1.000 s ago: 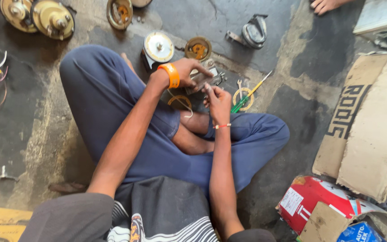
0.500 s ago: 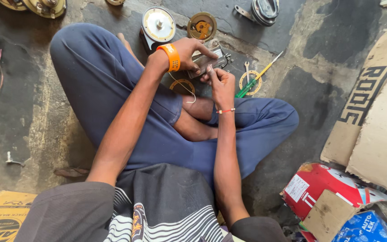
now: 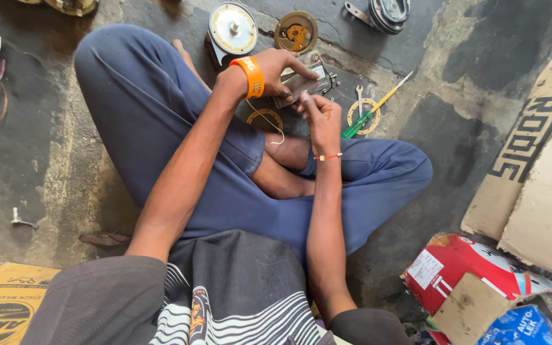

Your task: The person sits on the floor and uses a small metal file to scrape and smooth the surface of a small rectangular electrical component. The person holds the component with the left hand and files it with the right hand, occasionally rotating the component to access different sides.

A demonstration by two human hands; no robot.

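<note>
I sit cross-legged in blue trousers on a stained concrete floor. My left hand [image 3: 282,70], with an orange wristband, grips a small flat grey metal part [image 3: 301,83] held over my shins. My right hand [image 3: 321,115], with a thin red bracelet, has its fingers closed and pressed against the near edge of that part; whether it holds a small tool I cannot tell. A thin pale wire [image 3: 266,121] hangs from the part toward my knee.
A round white-faced motor part [image 3: 232,29] and a brass-coloured disc [image 3: 296,32] lie just beyond my hands. A green-handled screwdriver [image 3: 372,112], a small spanner and a ring lie to the right. Cardboard [image 3: 538,160] and a red box [image 3: 467,268] crowd the right side; loose wires lie left.
The view has shifted so the hands sit higher in frame. Both hands stay on the grey part, with the right hand's fingers moved closer to its edge.
</note>
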